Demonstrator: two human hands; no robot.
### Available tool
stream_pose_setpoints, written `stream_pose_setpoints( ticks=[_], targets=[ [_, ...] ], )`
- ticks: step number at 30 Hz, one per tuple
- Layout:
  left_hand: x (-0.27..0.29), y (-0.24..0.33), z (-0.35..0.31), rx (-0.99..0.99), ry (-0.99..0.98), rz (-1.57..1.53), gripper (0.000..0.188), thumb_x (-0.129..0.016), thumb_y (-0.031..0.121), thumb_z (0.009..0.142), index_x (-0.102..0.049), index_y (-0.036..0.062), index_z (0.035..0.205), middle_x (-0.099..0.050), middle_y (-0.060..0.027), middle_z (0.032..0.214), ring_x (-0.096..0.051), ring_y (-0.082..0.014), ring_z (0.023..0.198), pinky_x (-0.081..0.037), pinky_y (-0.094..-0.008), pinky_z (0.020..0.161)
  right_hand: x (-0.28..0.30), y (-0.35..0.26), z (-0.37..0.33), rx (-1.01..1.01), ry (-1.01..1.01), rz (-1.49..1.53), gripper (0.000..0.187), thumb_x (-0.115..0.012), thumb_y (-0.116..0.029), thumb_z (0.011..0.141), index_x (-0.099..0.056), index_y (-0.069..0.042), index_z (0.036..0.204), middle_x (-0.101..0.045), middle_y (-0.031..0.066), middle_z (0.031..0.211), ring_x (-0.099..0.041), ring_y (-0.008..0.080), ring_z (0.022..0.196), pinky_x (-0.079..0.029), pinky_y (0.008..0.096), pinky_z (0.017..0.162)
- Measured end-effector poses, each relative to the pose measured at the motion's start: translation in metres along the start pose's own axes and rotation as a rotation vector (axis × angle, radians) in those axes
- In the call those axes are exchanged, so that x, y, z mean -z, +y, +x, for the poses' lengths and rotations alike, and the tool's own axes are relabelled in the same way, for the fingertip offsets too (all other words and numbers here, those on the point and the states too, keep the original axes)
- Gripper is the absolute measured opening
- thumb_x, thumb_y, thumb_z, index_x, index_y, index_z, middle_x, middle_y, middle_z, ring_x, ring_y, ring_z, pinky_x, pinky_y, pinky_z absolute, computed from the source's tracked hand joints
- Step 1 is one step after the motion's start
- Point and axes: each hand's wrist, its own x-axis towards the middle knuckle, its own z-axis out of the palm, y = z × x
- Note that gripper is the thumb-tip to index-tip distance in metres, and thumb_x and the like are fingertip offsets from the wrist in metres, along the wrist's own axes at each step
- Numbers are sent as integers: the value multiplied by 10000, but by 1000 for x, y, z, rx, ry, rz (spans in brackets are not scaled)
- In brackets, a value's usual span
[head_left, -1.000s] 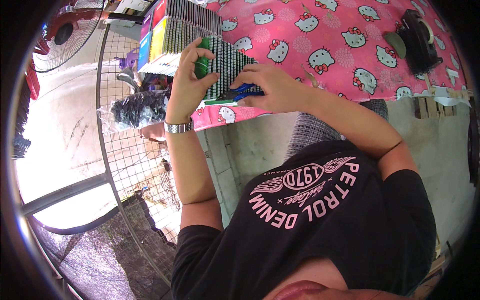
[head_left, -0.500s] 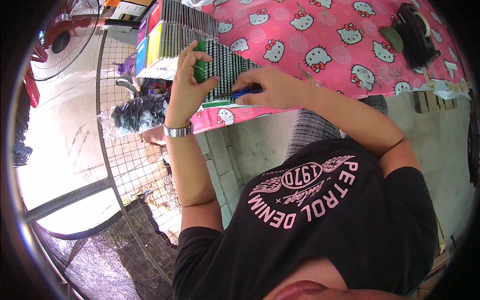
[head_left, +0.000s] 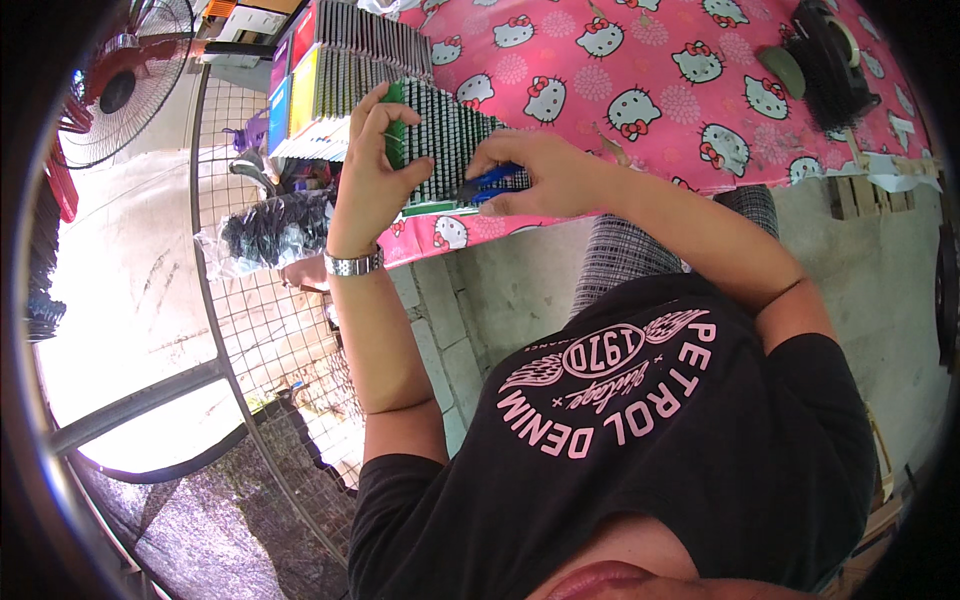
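Observation:
A stack of green-covered spiral notebooks [head_left: 445, 130] lies at the table's near left corner, its rows of black bindings facing up. Around the left side of this stack my left hand [head_left: 380, 165] is curled, fingers at the green cover and thumb against the bindings. On that wrist is a metal watch. My right hand [head_left: 540, 175] is closed on blue-handled pliers [head_left: 490, 182], whose tip lies by the near end of the bindings. The jaws are too small to make out clearly.
Taller stacks of notebooks [head_left: 340, 75] with coloured covers stand behind. A black tape dispenser [head_left: 835, 70] sits far right on the pink patterned tablecloth [head_left: 650, 70]. At left are a plastic-wrapped black bundle [head_left: 275, 230], wire mesh [head_left: 270, 330] and a fan [head_left: 120, 85].
The right hand has shifted very slightly with the pliers, and their blue handles show more widely spread. My left hand stays in place on the stack.

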Motion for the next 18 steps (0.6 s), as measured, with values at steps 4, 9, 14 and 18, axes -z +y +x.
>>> stream_pose_setpoints(
  ticks=[4, 9, 14, 18],
  targets=[
    [-2, 4, 0, 28, 1, -43, 462, -699, -56, 630, -551, 87, 1044, -379, -148, 1433, -425, -307, 1308, -414, -376, 985, 1, -1, 5, 88, 65, -136, 352, -734, -245, 784, -632, -54, 1061, -610, 94, 1008, -595, 236, 938, -477, 368, 810],
    [-1, 2, -1, 47, -17, -46, 508, -691, -93, 612, -557, 97, 1063, -366, -136, 1468, -371, -286, 1357, -324, -381, 1073, 18, -13, 23, -414, -449, 178, 389, -745, -283, 752, -641, -74, 1062, -609, 107, 988, -608, 277, 944, -488, 384, 818],
    [2, 3, 1, 16, -18, -23, 486, -696, -84, 618, -560, 88, 1051, -350, -131, 1464, -424, -279, 1311, -413, -366, 986, 0, 3, 11, 61, 38, -71, 314, -660, -308, 853, -652, -24, 985, -639, 103, 833, -629, 243, 788, -496, 377, 753],
    [1, 5, 1, 46, -28, -41, 483, -686, -90, 623, -563, 88, 1055, -351, -123, 1465, -430, -265, 1305, -415, -351, 972, 0, 14, 11, 201, 75, -251, 284, -627, -291, 912, -649, -14, 975, -609, 70, 805, -588, 158, 770, -487, 330, 728]
  ],
)
